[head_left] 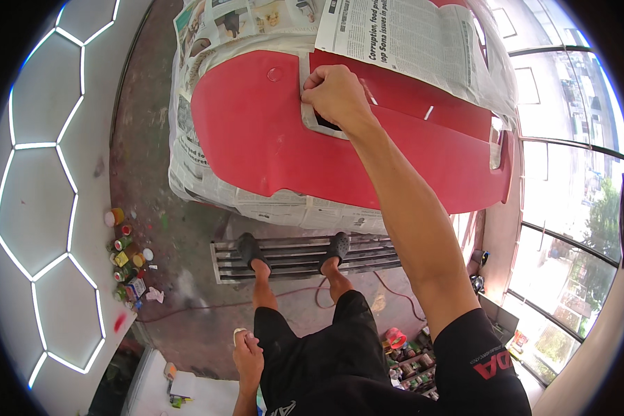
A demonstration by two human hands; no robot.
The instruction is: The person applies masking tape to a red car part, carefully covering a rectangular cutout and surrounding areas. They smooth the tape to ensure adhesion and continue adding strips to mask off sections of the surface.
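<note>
A red vehicle body panel [249,118] spreads out in front of me, its borders covered with newspaper. Pale masking tape [307,114] runs down the edge of a window-like opening in it and turns along the bottom corner. My right hand [336,97] reaches over the panel, fingers pinched together at this strip of tape; the fingertips are partly hidden. Down by my left thigh, my left hand [247,357] is closed around a small pale object [240,333], too small to name.
Newspaper sheets [395,55] and clear plastic film [496,76] drape the vehicle. My feet stand on a slatted step [291,260]. A hose [215,307] crosses the floor behind it. Several cans and jars [123,256] line the left wall; crowded shelves [416,364] stand at lower right.
</note>
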